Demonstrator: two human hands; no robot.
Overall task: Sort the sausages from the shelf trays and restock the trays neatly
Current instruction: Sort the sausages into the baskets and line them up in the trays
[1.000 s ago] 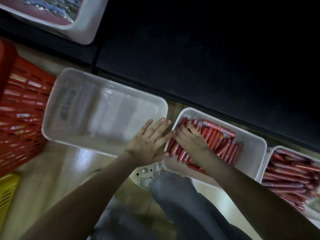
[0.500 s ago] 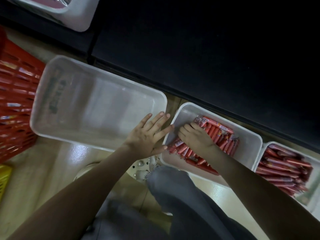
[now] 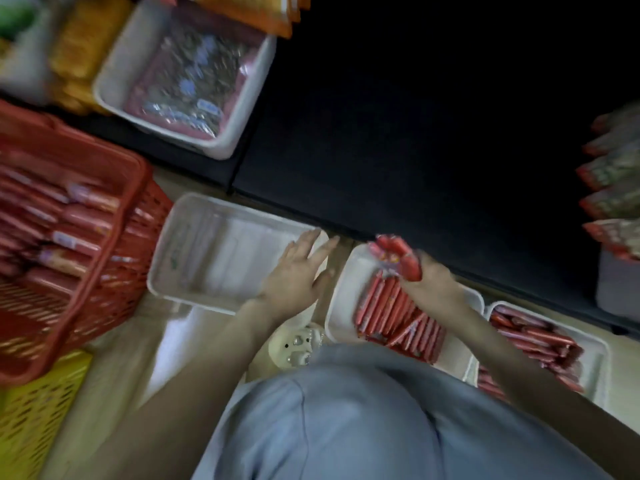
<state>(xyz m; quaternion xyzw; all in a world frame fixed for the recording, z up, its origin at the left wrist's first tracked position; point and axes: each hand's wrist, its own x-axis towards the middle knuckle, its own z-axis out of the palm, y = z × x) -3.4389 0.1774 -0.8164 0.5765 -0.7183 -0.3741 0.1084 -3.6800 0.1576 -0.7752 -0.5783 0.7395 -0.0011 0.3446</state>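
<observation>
At centre frame, the right hand (image 3: 433,285) gripped a bunch of red sausages (image 3: 396,254) just above the part-filled middle tray (image 3: 337,306), while the left hand (image 3: 294,275) lay spread on the empty tray (image 3: 214,251), apparently mid-sorting; next, the sausages would need laying in neatly, side by side.

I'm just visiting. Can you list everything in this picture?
empty tray: one, white, floor centre
middle tray: one, white, right of it
right tray: one, white, far right
sausages: many, red, in middle and right trays
handful: several sausages, red, in right hand
red basket: one, left, holds red packs
yellow basket: one, lower left
shelf tray: one, white, top, holds pink packets
shelf: one, dark, top
bags: several, red-edged, right edge
shoe: one, white, below hands
trousers: blue-grey, bottom
left hand: open, over empty tray's corner
right hand: grips handful
</observation>
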